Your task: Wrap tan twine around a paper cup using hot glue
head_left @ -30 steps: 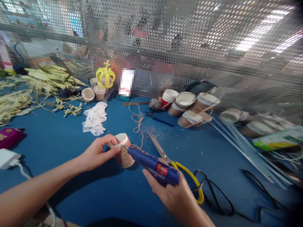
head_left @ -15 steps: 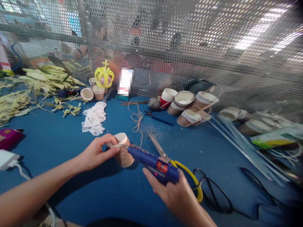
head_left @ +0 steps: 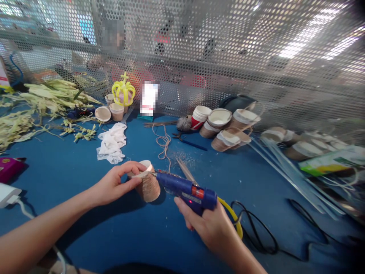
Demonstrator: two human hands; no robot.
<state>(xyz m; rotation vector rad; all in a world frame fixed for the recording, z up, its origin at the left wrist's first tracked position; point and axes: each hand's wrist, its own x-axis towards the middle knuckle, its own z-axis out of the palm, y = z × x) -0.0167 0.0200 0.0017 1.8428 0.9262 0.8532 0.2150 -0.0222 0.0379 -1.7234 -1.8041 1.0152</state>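
A paper cup [head_left: 148, 188] wrapped in tan twine, with a white rim, is tilted on the blue table. My left hand [head_left: 121, 180] pinches it at the rim, thumb outside and fingers over the edge. In my right hand [head_left: 207, 220] is a blue glue gun [head_left: 182, 185] with a small red light lit. Its metal nozzle points left and is at the cup's upper side, just under the rim; I cannot tell whether it touches. Scissors [head_left: 186, 170] with yellow handles lie partly hidden behind the gun. A loose twine strand [head_left: 164, 146] runs up the table from near the cup.
Crumpled white cloth [head_left: 112, 140] lies beyond my left hand. Several twine-wrapped cups [head_left: 225, 140], pliers [head_left: 191, 142] and clear glue sticks [head_left: 291, 177] are at the right. Corn husks [head_left: 54, 95] and a yellow crown [head_left: 123, 91] stand at the back left. A black cable [head_left: 262, 232] curls beside my right arm.
The glue gun has shifted slightly right and turned more level, its nozzle moving a little along the cup. My left hand keeps its grip on the cup; the whole view has shifted slightly.
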